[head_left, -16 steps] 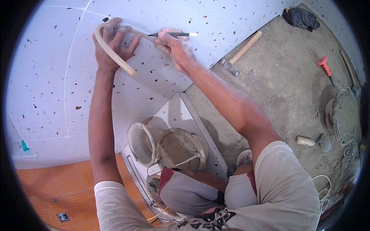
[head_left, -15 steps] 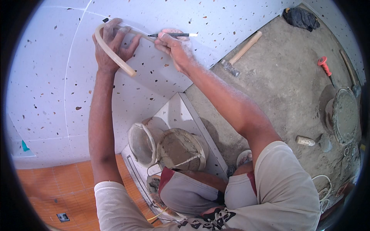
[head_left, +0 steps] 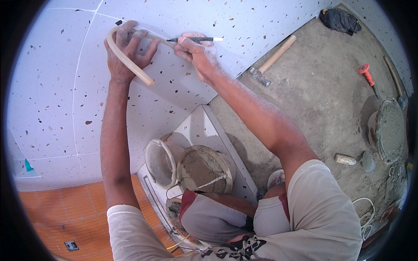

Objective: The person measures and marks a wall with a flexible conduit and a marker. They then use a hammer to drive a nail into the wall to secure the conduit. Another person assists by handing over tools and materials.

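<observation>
My left hand (head_left: 118, 68) is up against the white speckled wall (head_left: 152, 108), its fingers bent and partly apart around a beige flexible hose (head_left: 132, 66). One end of the hose curves over the back of this hand and hangs free. The rest passes behind the fingers and along the wall toward my right hand (head_left: 198, 54). Dusty and closed, the right hand grips a slim black pen-like marker (head_left: 202, 39) with a white end, its dark tip pointing left beside the hose. Whether the right fingers also pinch the hose, I cannot tell.
Two mortar-stained buckets (head_left: 162, 163) (head_left: 202, 172) stand on a ledge (head_left: 196, 122) by my knees. On the floor lie a wooden-handled hammer (head_left: 274, 58), a red-handled chisel (head_left: 367, 75), a trowel (head_left: 367, 162) and a black bag (head_left: 340, 21). A round mortar container (head_left: 389, 130) is at far right.
</observation>
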Tool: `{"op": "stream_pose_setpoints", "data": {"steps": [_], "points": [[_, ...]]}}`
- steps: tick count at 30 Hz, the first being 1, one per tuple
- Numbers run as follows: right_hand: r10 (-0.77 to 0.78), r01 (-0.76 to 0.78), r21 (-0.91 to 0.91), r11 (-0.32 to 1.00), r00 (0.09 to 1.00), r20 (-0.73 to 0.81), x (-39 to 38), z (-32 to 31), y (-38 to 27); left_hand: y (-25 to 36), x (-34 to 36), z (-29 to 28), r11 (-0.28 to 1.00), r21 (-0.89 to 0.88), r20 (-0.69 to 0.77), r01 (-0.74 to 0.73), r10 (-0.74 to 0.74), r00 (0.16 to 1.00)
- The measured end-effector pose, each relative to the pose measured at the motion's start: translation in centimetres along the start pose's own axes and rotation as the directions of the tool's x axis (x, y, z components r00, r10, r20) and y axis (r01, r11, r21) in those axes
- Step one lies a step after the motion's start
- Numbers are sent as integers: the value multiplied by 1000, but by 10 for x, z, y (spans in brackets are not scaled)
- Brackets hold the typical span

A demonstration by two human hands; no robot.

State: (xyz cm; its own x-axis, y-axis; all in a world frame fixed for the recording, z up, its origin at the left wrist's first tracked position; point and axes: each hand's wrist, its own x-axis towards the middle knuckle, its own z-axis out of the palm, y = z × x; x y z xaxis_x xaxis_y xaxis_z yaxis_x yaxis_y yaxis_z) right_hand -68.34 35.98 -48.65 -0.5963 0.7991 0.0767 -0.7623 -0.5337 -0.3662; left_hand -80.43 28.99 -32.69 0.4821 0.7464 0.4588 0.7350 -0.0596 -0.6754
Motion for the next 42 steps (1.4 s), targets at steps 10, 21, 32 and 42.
{"op": "stream_pose_setpoints", "data": {"steps": [10, 21, 32, 42], "points": [[5, -5, -31, 999, 1000, -3, -2, 2, -2, 0, 0, -1, 1000, 1, -1, -8, 8, 1000], [-7, 7, -37, 999, 1000, 15, -1, 2, 0, -3, -2, 2, 1000, -27, 4, -14, 14, 1000], [12, -12, -11, 1000, 999, 37, -3, 4, 2, -4, -1, 0, 999, -45, 5, -9, 9, 1000], [-19, 22, -283, 959, 1000, 13, -43, -6, -76, 3, -6, -5, 999, -24, 15, 30, -30, 999]]}}
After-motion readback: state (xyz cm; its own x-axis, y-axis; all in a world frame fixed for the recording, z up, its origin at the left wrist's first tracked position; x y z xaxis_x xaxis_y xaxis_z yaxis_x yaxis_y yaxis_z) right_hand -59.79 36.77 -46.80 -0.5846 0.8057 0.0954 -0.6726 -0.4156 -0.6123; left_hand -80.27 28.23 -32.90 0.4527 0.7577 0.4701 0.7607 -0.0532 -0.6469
